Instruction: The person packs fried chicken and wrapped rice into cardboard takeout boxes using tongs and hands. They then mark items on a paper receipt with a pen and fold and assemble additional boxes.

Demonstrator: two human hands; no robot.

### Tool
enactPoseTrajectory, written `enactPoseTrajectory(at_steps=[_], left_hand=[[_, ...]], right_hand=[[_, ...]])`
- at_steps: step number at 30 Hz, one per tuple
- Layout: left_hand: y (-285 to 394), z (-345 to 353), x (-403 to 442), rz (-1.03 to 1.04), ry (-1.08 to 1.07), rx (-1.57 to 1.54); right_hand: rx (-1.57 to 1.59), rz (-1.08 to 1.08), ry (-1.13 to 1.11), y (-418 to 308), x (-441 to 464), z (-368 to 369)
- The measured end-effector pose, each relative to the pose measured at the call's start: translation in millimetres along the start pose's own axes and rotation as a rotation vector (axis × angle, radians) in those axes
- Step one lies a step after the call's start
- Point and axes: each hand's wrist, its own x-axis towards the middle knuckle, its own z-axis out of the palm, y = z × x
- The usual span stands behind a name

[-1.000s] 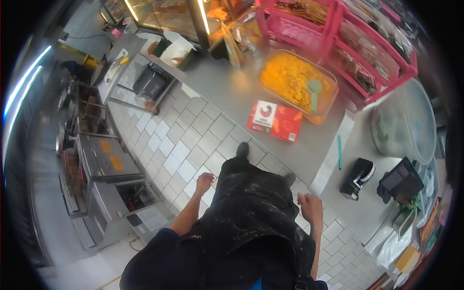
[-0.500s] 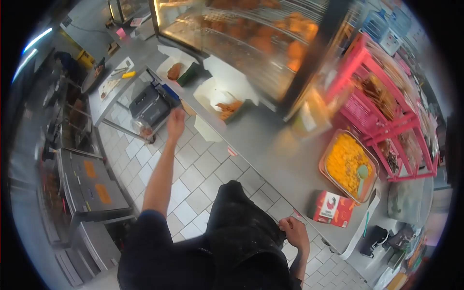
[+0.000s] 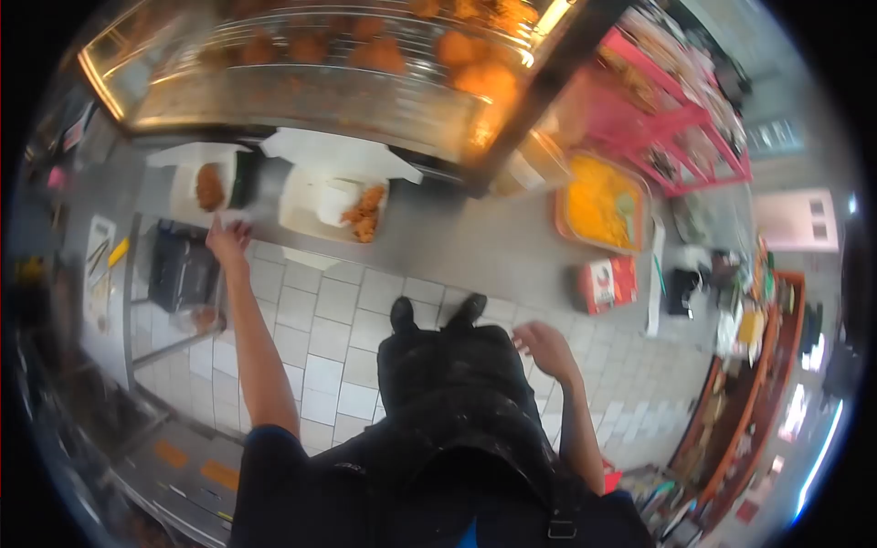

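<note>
My left hand (image 3: 228,239) is at the counter's near edge, just below an open white takeaway box (image 3: 187,183). A brown fried piece (image 3: 209,186) lies in that box, close to my fingertips. The fingers look parted, somewhat blurred, and I see nothing held. To the right stands a second open box (image 3: 306,205) with a white item and crispy fried pieces (image 3: 364,214) inside. My right hand (image 3: 545,350) hangs beside my dark apron, fingers loosely bent and apart, touching nothing. The red-and-white carton (image 3: 607,284) on the counter is nearest to it.
A lit glass cabinet (image 3: 338,91) with fried food on racks stands behind the boxes. On the right are a tub of yellow food (image 3: 598,203) and pink baskets (image 3: 681,137). A black case (image 3: 178,269) sits below my left hand, near a side shelf.
The view has turned to the right. My left hand has moved from beside the black case up to the left takeaway box. My right hand has loosened and come away from the apron.
</note>
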Motion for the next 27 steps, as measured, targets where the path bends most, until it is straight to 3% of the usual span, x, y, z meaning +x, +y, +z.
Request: enactPoseTrajectory(at_steps=[2,4,6,7,8,9,10,11,13,14,15,16,17,19,20,22,23,25,26,27], left_hand=[[-16,30,-74,0.235,0.077,0.287],[-50,39,-122,0.312,-0.091,0.188],[-108,43,-159,0.444,0.047,0.218],[-133,47,-185,0.644,0.055,0.304],[-166,39,-202,0.692,-0.017,0.427],[-190,30,-218,0.666,-0.226,0.497],[-231,2,-226,0.694,-0.704,0.935],[-270,-26,-218,0.641,-0.923,1.087],[-348,-115,-177,0.545,-1.292,1.496],[-342,-129,-169,0.381,-1.421,1.962],[-381,-174,-149,0.125,-0.865,1.82],[-390,-190,-125,0.206,-1.132,1.982],[-383,-197,-119,0.548,-1.324,1.989],[-313,-187,-177,0.386,-0.792,1.528],[-309,-180,-178,0.408,-0.805,1.539],[-314,-183,-174,0.756,-1.079,1.873],[-319,-171,-182,0.779,-1.09,1.884],[-312,-123,-217,0.437,-1.067,2.023],[-335,-120,-214,0.269,-0.982,1.721],[-338,-104,-229,0.387,-0.982,1.729]], right_hand=[[0.099,0.082,0.143,28,-3,9],[0.134,0.185,0.216,72,-12,18],[0.251,0.291,0.273,96,-28,23],[0.257,0.296,0.283,107,-36,28],[0.341,0.289,0.393,122,-43,34],[0.427,0.276,0.507,143,-47,42],[0.481,0.253,0.634,198,-56,58],[0.363,0.1,0.71,219,-64,68],[0.438,0.491,0.688,231,-82,75],[0.263,0.515,0.749,279,-85,91],[0.076,0.529,0.807,338,-86,110],[0.127,0.554,0.866,368,-93,126],[0.186,0.587,0.92,388,-100,135],[0.825,0.694,0.915,377,-125,146],[0.851,0.699,0.923,394,-131,156],[1.042,0.774,0.75,432,-151,177],[1.067,0.777,0.755,444,-158,182],[1.076,0.716,0.718,438,-176,187],[1.102,0.657,0.751,431,-186,184],[1.128,0.666,0.757,442,-191,187]])
